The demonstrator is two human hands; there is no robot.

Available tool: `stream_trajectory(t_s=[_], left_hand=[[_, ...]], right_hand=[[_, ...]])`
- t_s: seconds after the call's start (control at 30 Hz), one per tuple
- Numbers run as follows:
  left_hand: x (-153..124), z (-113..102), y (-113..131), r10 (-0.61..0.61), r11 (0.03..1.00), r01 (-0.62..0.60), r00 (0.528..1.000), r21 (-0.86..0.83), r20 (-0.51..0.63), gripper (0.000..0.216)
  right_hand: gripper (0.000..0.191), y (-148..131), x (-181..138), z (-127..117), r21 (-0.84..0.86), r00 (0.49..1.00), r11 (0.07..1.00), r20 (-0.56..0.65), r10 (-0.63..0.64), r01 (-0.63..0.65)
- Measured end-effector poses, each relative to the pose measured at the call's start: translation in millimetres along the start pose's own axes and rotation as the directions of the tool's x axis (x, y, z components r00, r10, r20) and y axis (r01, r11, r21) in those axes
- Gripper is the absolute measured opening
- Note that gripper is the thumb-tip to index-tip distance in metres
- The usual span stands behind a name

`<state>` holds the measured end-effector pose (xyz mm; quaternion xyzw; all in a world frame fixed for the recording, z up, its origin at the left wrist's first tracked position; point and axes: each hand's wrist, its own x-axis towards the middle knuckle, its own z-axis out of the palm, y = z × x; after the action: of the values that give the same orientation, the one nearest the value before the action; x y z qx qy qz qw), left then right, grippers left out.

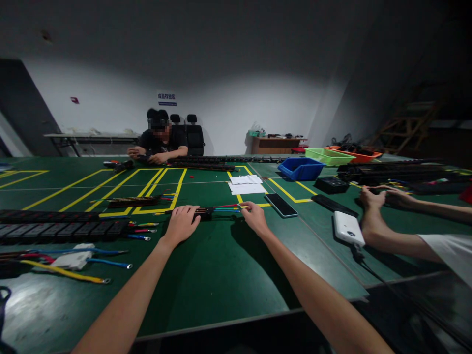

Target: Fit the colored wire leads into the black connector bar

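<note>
My left hand [182,223] rests on the green table [221,265], its fingers closed over the end of a small black connector block [205,213]. Red, blue and green wires [226,208] run right from that block. My right hand [254,216] pinches the far ends of those wires, close to a strip of yellow floor tape. Both arms reach forward from the table's near edge.
Black power strips with coloured leads [62,228] lie at the left, loose cables [73,268] nearer me. A phone [280,204], papers [247,184], a white power bank [348,228] and a blue bin [300,168] sit to the right. One person's arms [391,216] work at the right; another person [160,140] sits across.
</note>
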<state>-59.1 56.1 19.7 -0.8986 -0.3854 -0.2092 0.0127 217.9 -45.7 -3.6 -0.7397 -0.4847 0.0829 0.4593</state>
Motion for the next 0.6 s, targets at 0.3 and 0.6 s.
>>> stream_trajectory(t_s=[0.3, 0.6], left_hand=[[-0.3, -0.8, 0.7, 0.003, 1.0, -0.003, 1.0, 0.003, -0.003, 0.048], [-0.3, -3.1, 1.8, -0.001, 1.0, 0.001, 1.0, 0.002, 0.01, 0.048]], right_hand=[[0.028, -4.4, -3.4, -5.9, -0.185, 0.997, 0.983, 0.071, 0.01, 0.003], [0.035, -4.3, -5.1, -5.0, -0.206, 0.995, 0.978, 0.102, -0.015, 0.036]])
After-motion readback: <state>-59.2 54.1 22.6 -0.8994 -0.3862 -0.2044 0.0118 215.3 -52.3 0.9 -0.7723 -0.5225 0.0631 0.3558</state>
